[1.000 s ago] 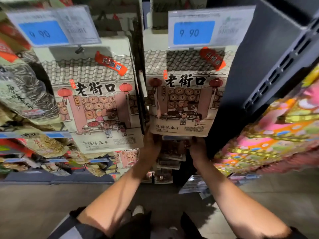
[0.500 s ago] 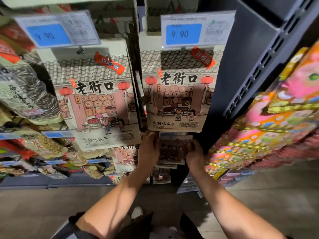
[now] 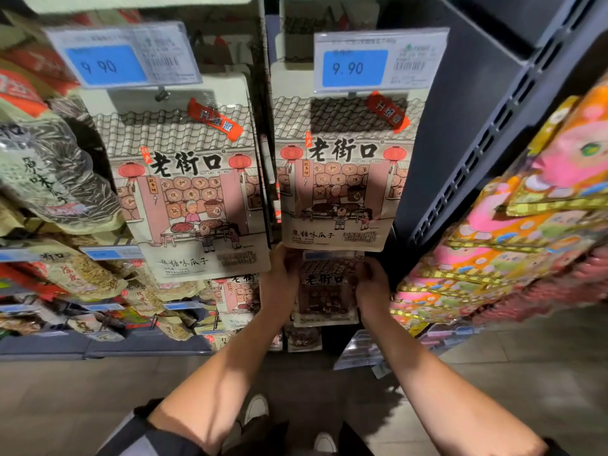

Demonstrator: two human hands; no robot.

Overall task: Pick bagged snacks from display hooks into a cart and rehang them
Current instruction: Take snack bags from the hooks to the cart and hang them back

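Both forearms reach forward and up, and the left hand and right hand each have a curled grip on a side edge of a dark snack bag (its lower half hangs free between the wrists); the bag sits just under the bottom edge of the upper hanging bag on the display rack. A second identical bag hangs beside it at left under a blue price tag, a dark shelf upright stands close on the right with bright pink packets beyond; grey floor lies open below.
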